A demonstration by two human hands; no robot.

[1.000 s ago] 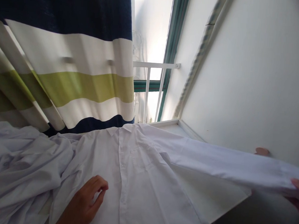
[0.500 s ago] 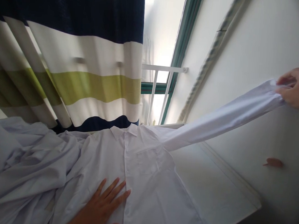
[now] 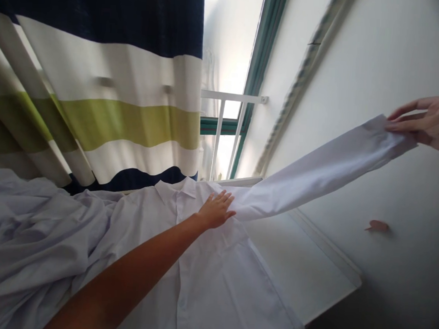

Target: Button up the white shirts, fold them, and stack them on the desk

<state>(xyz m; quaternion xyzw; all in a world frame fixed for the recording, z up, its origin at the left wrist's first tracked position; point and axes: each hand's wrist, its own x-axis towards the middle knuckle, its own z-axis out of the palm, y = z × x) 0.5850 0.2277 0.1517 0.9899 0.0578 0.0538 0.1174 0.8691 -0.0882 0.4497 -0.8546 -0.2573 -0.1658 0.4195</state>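
White shirt (image 3: 229, 290) at 6 o'clock, front up on white surface (image 3: 291, 262); collar (image 3: 174, 190) twd 12, placket running down twd 6. Its sleeve (image 3: 312, 176) is lifted clear of the surface, stretched from the shoulder out twd 2–3 o'clock, approx. straight, w/ a few shallow creases.

R hand (image 3: 429, 121), just above 3 o'clock: pinching cuff end of sleeve betw. thumb & fingers, fabric drooping slightly below the grip. L hand (image 3: 216, 212), just below centre twd 6: palm down on shirt nr. shoulder, fingers a little spread, thumb apart, nothing gripped. L forearm enters from 7 o'clock, crossing shirt front & part of placket.

Surroundings: rumpled white fabric (image 3: 29, 241) at 8 o'clock, right beside shirt. Striped curtain (image 3: 132, 123) (navy/white/green) at 10. White rail (image 3: 233, 97) at 12, in front of green-framed window (image 3: 232, 35). Pinkish round knob (image 3: 379, 226) on wall (image 3: 380, 60), betw. 3 & 4, below the sleeve.
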